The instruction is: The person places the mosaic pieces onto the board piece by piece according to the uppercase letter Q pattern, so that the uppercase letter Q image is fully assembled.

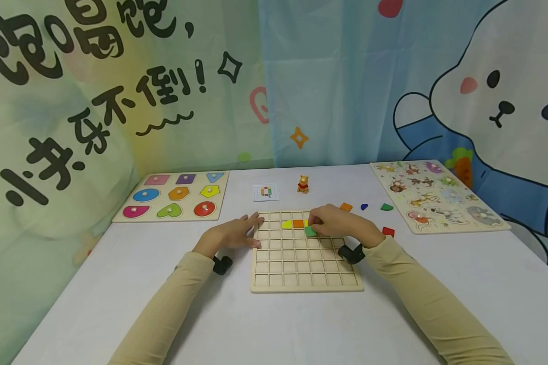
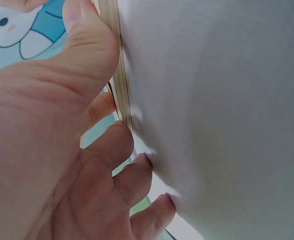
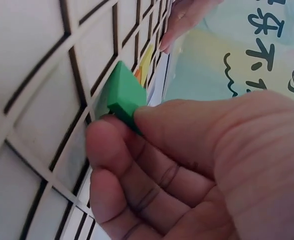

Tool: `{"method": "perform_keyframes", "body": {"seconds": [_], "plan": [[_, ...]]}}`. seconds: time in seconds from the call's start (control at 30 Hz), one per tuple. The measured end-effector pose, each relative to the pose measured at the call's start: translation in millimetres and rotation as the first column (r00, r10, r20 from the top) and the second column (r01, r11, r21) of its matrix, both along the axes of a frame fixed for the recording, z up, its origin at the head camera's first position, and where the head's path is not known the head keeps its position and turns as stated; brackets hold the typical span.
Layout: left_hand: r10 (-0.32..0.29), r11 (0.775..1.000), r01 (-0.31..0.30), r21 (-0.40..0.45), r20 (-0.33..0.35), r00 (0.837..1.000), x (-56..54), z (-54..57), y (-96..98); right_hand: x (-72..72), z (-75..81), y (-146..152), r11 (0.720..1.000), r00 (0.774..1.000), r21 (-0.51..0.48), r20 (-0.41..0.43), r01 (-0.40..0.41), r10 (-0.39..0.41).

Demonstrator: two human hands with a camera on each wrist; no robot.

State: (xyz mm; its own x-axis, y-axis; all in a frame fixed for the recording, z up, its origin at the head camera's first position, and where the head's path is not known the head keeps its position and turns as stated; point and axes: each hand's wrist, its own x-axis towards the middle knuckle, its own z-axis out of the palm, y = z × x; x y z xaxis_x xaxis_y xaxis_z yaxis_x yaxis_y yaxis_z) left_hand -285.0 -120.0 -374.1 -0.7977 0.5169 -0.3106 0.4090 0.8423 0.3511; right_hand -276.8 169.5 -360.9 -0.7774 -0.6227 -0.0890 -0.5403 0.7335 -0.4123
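R hand (image 1: 334, 221) pinched tilted green block (image 1: 310, 232) at far half of wooden grid board (image 1: 299, 267), near-right of orange sq. (image 1: 298, 224). L hand (image 1: 232, 233), thumb & fingers apart, touched board's left edge. Pooh figurine (image 1: 303, 184) stood on far tabletop (image 1: 240, 200), right of pic card (image 1: 266, 192).

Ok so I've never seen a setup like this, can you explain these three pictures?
There's no machine, just a person's bare left hand and right hand. The wide picture comes from a head-worn camera looking forward and down; the close-ups come from small black cameras worn on the left and right wrists.

On the white table lies a pale wooden grid board. The left hand touches its edge; the right pinches a flat green piece. Nearby are a loose red piece, a wooden puzzle board of bright shapes, another with animal pictures, a small white card and a little yellow bear figurine.
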Motion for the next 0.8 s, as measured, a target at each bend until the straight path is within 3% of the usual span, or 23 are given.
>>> {"method": "perform_keyframes", "body": {"seconds": [0.6,0.8], "plan": [[-0.004,1.000,0.004,-0.001,0.012,1.000,-0.9,-0.6,-0.6,1.7,-1.8,-0.4,1.000,0.999,0.002,0.025,0.026,-0.026],[-0.004,1.000,0.004,-0.004,0.020,1.000,-0.8,0.5,-1.0,2.0,-3.1,-1.2,0.999,0.996,-0.005,0.074,0.043,-0.043]]}}
